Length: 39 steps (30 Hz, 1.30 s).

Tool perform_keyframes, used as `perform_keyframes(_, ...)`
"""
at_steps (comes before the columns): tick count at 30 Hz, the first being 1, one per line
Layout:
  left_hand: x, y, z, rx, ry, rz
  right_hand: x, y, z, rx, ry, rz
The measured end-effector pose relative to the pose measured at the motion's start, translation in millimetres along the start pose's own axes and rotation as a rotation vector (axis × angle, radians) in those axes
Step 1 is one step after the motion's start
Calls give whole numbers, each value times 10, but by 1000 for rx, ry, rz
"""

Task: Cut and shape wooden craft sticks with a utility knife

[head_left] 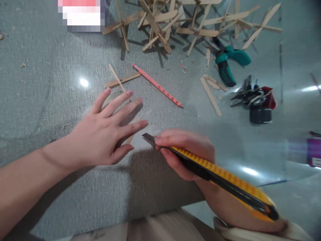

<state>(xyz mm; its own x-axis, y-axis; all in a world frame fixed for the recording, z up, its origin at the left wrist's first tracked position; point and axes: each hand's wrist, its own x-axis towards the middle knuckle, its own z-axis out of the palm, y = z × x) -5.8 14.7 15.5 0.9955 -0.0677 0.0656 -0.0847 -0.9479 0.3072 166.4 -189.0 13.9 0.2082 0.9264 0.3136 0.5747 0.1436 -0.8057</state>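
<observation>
My right hand (185,150) is wrapped round a yellow and black utility knife (218,179), its blade out and pointing left, just short of my left hand. Palm down with fingers spread, my left hand (107,127) rests over the table. Part of a wooden craft stick (129,139) shows between its thumb and index finger; the rest is hidden beneath the hand. Beyond the fingertips, a thin wooden strip (116,76) crosses over another craft stick (130,79). A pink pencil (157,85) lies past the left hand, one end close to that stick.
Crossed craft-stick assemblies (157,26) crowd the far edge. Teal-handled pliers (225,62) lie at the right, near loose stick pieces (211,97) and a dark bunch of keys (258,100). A purple object (314,152) sits at the right edge. Wood scraps dot the grey tabletop (62,67).
</observation>
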Motion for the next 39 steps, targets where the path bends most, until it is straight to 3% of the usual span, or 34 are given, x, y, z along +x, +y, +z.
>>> perform_keyframes(7, -20, -141, -24, -12, -81, 38, 20, 19, 124, -9, -84, -82)
perform_keyframes(14, -36, -191, 89, -15, -22, 92, 81, 29, 141, -10, -103, -91)
perform_keyframes(23, -30, -187, 78, -4, -64, 93, 102, 52, 147, -11, -138, -129)
perform_keyframes(39, -29, -159, 105, -30, -24, 49, 124, 25, 151, 30, -194, -116)
